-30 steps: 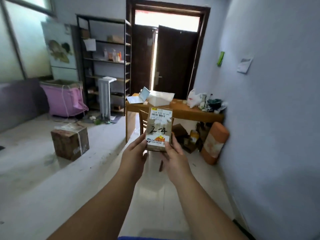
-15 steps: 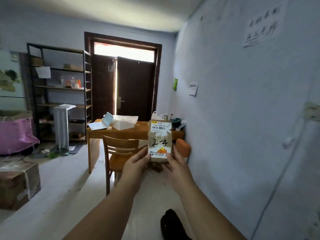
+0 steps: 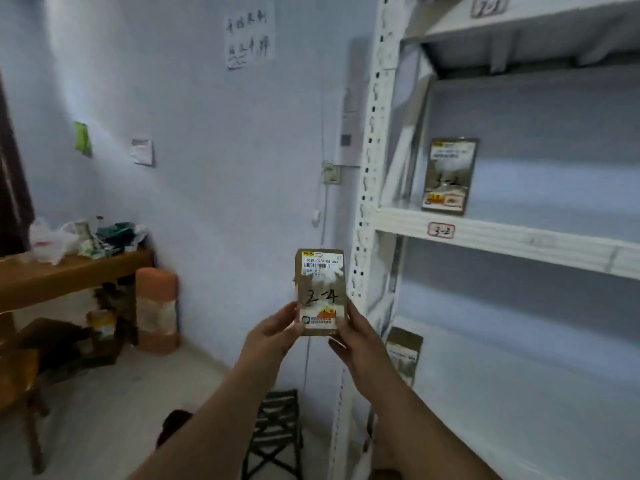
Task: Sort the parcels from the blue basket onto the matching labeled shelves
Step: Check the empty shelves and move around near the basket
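Note:
A small brown parcel (image 3: pixel 320 285) with "2-4" handwritten on it is held upright in front of me. My left hand (image 3: pixel 273 336) grips its lower left edge and my right hand (image 3: pixel 353 336) grips its lower right edge. To the right stands a white metal shelf unit (image 3: pixel 369 188). One shelf carries a label reading "3-2" (image 3: pixel 441 230), and a parcel marked "3-2" (image 3: pixel 448 176) stands on it. Another brown parcel (image 3: pixel 403 353) stands on the shelf below. A label (image 3: pixel 486 6) is at the top shelf edge. The blue basket is out of view.
A wooden table (image 3: pixel 69 271) with bags and clutter is at the left, an orange roll (image 3: pixel 157 310) beside it and boxes under it. A wooden chair (image 3: pixel 19 382) is at the lower left. A small folding stool (image 3: pixel 275 431) stands by the shelf post.
The view has swung right from the door and table to the white shelf unit. Both hands still hold the "2-4" parcel upright in front of me.

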A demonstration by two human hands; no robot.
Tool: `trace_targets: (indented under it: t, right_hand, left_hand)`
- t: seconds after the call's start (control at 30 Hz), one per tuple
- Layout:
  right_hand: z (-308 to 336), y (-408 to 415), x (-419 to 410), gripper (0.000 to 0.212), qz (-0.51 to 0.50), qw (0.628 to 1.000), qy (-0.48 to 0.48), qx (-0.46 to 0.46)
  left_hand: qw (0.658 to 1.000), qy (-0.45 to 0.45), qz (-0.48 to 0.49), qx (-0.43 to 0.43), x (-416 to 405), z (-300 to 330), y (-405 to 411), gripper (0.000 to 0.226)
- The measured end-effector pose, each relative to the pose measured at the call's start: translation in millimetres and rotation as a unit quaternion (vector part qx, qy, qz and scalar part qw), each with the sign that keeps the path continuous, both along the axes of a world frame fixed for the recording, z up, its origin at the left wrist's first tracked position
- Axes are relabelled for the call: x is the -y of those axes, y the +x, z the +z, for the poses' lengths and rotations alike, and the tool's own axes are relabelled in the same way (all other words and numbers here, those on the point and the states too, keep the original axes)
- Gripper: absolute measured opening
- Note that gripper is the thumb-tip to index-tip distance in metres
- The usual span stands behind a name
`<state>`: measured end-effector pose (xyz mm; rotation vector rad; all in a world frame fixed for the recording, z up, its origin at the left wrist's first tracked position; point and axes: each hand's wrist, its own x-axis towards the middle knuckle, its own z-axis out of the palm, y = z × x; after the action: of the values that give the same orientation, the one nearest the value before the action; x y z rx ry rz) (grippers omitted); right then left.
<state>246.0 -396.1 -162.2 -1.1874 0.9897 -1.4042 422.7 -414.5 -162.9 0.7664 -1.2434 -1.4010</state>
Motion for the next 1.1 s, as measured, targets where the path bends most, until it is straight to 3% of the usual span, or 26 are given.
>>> trace_targets:
  t: [0.33, 0.7, 1.1]
  right_hand:
    - [-3, -143, -167, 0.043, -0.201, 0.979, 0.023, -0.018]
    - [7, -273, -289, 0.044, -0.262, 0.964, 0.002, -0.038]
    - [25, -442, -458, 0.045, -0.343, 0.936, -0.019, -0.071]
  left_hand:
    - [0.978, -0.012, -0.207, 0.0, -112, -1, -157, 0.032]
    - [0.974, -0.011, -0.226, 0.008, -202, 5, -307, 0.032]
    - [0.935, -0.026, -0.35, -0.043, -350, 22, -493, 0.035]
